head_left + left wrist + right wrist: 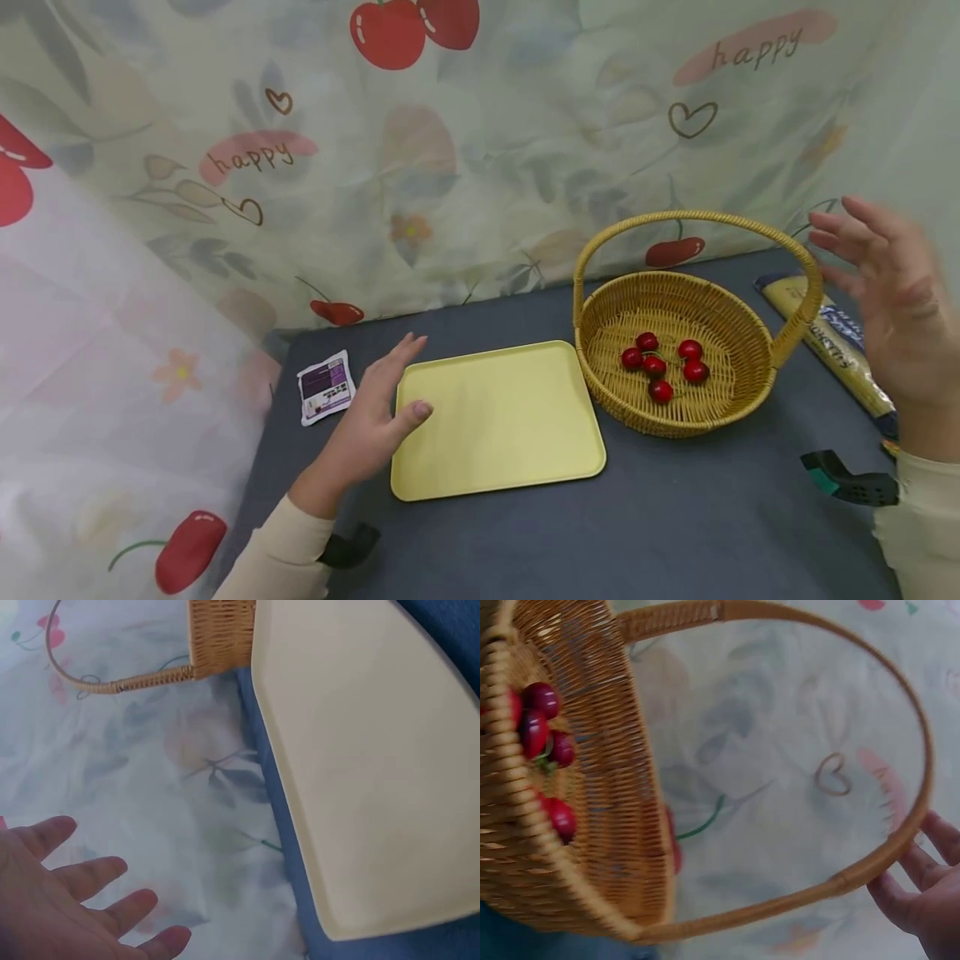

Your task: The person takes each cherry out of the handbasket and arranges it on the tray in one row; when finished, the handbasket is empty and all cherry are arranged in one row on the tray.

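My left hand hovers over the left end of a pale yellow tray, its fingers extended and nothing in it. In the left wrist view the same hand shows spread fingers. At the right, my right hand is raised beside the arched handle of a wicker basket, fingers loosely bent and holding nothing. The right wrist view has those fingertips right at the handle's curve. Several dark red cherries lie on the basket's floor.
Left of the tray lies a small white and purple packet. A long yellow and blue package lies behind the right hand. The dark grey tabletop meets a fabric backdrop printed with cherries and leaves.
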Demonstrator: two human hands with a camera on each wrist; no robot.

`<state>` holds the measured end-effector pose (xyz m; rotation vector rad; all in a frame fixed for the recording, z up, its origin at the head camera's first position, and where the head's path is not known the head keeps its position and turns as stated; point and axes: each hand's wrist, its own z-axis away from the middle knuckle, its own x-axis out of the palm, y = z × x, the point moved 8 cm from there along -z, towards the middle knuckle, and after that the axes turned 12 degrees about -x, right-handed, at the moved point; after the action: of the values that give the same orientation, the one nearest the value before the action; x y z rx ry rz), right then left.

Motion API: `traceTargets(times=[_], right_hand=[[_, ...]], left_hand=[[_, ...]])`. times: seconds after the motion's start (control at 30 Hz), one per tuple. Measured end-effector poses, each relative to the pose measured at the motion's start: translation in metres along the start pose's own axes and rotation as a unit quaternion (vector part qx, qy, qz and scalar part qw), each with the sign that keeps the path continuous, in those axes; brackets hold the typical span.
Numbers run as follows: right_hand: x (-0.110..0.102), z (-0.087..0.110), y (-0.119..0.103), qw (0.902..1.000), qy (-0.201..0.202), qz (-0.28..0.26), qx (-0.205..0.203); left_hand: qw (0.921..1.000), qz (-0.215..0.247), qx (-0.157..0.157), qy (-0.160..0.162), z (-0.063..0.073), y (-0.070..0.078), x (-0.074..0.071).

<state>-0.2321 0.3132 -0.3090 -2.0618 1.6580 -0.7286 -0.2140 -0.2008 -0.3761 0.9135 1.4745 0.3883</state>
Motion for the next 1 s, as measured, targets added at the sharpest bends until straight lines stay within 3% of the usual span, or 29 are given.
traceTargets(times=[0.3, 0.6, 0.83, 1.0], right_hand=[[-0.028, 0.059, 0.053, 0.9982, 0.031, -0.029, 0.042], [-0.032, 0.105, 0.101, 0.9861, 0.123, -0.037, 0.106], [-0.034, 0.131, 0.125, 0.9785, 0.135, 0.001, 0.156], [-0.033, 0.136, 0.131, 0.9795, 0.111, 0.008, 0.168]], left_hand=[[0.997, 0.065, 0.023, -0.034, -0.009, 0.011, 0.034], [0.9911, 0.113, 0.028, -0.064, -0.028, 0.029, 0.062], [0.9866, 0.142, 0.039, -0.07, -0.046, 0.044, 0.073], [0.983, 0.165, 0.035, -0.072, -0.061, 0.052, 0.083]])
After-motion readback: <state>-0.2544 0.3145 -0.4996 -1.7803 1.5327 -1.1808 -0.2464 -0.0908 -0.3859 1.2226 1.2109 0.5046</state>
